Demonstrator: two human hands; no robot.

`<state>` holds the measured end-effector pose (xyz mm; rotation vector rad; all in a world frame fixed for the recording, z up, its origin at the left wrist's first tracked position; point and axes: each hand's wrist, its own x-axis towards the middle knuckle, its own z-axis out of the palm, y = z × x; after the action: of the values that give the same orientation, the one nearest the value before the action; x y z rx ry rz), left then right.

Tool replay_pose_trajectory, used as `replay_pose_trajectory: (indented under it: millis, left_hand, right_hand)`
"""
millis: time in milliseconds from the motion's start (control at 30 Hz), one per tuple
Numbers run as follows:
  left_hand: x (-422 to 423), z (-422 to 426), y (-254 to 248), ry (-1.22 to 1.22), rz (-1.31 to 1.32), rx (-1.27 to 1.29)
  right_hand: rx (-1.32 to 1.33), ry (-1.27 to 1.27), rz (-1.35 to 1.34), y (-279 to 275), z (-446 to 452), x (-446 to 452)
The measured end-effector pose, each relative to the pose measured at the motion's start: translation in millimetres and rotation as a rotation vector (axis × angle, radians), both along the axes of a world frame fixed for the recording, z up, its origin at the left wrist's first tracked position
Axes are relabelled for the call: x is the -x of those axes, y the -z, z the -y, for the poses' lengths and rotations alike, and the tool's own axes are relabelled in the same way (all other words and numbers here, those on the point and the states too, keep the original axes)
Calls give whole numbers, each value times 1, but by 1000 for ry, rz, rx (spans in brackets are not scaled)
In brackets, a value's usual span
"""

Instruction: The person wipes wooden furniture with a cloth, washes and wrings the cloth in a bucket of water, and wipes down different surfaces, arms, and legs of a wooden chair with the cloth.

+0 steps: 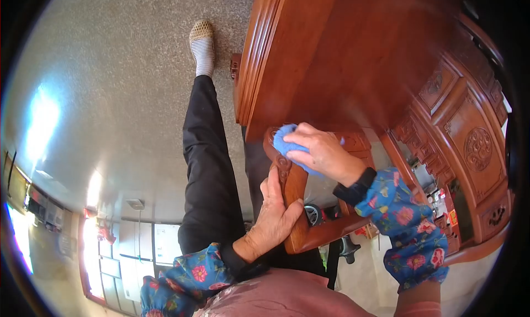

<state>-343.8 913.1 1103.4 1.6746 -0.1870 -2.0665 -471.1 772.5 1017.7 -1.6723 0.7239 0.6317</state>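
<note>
A blue cloth (287, 141) is bunched under the fingers of my right hand (326, 153), which presses it against the carved, scrolled end of a reddish-brown wooden armrest (296, 185). Lower down, my left hand (271, 215) grips the same armrest, its fingers along the left side and the thumb across the top. Part of the cloth is hidden beneath my right hand. Both forearms wear blue floral sleeve covers (406, 220) with dark cuffs.
Above the armrest stands a large polished wooden piece with a ridged edge (264, 57). A carved wooden panel (469, 140) rises at the right. My leg in dark trousers (207, 151) stretches over the speckled floor (127, 68). A white cabinet (135, 251) stands at lower left.
</note>
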Motion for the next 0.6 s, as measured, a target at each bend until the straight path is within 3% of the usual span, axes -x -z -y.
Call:
replay_pose_trajectory:
  millis: [133, 167, 333, 433, 533, 600]
  left_hand:
    - [1, -2, 1, -14, -21, -39]
    - [0, -2, 1, -24, -15, -27]
    - [-4, -4, 3, -43, -61, -14]
    - [-4, -2, 3, -28, -45, -17]
    - [0, -7, 5, -25, 9, 45]
    - [-2, -7, 6, -20, 0, 42]
  right_hand:
    - [178, -257, 76, 40, -15, -35]
    - [213, -221, 120, 41, -20, -36]
    - [-88, -108, 23, 10, 8, -3]
    - [-58, -72, 14, 15, 1, -5]
    - [69, -241, 164, 48, -8, -36]
    - [47, -329, 103, 48, -9, -44]
